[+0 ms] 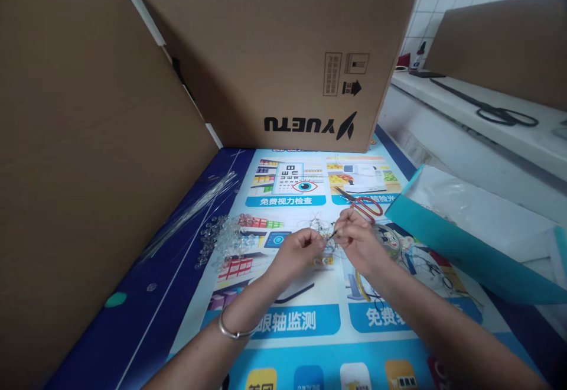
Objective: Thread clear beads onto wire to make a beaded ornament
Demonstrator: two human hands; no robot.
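My left hand (pixel 301 254) and my right hand (pixel 357 239) meet over the printed sheet, fingertips pinched close together. A short thin dark cord (pixel 331 236) runs between them, with one end in each pinch; its exact kind is too small to make out. Just behind the fingers lies a loose tangle of fine clear and dark strands (pixel 316 224). Scissors with red handles (pixel 368 207) rest right beyond my right hand. To the left of my left hand spreads a pile of clear round beads (pixel 221 245).
A bundle of thin clear strips (pixel 195 210) lies at the left. Coiled strands (pixel 392 242) sit beside my right wrist. An open teal box (pixel 469 248) with clear plastic stands at right. Cardboard panels (pixel 266 53) wall the back and left. Large black scissors (pixel 496 112) lie on a ledge.
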